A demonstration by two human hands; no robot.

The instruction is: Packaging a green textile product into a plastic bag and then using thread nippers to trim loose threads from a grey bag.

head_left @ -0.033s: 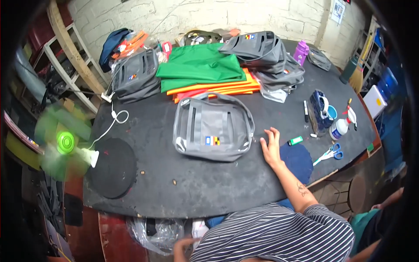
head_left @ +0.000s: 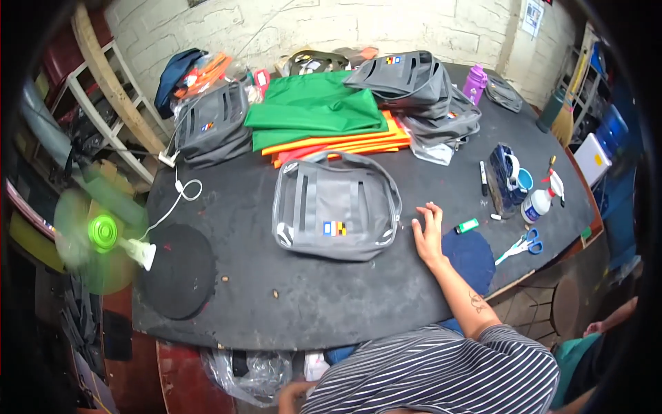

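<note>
A grey backpack with clear plastic edges, straps and a small coloured patch lies flat in the middle of the black table. My right hand rests on the table just right of it, fingers apart and nothing held. Beside that hand are a round navy fabric piece and a small green-labelled item. At the lower edge, below the table's front, part of my left hand shows near a clear plastic bag; its fingers are hidden.
Folded green fabric lies over orange sheets at the back, between grey backpacks. Right are blue-handled scissors, a spray bottle and a purple bottle. A running green fan stands left, by a black disc.
The view has tipped slightly, so the table sits a little lower in the picture. My left hand has shifted a little at the lower edge. My right hand stays put.
</note>
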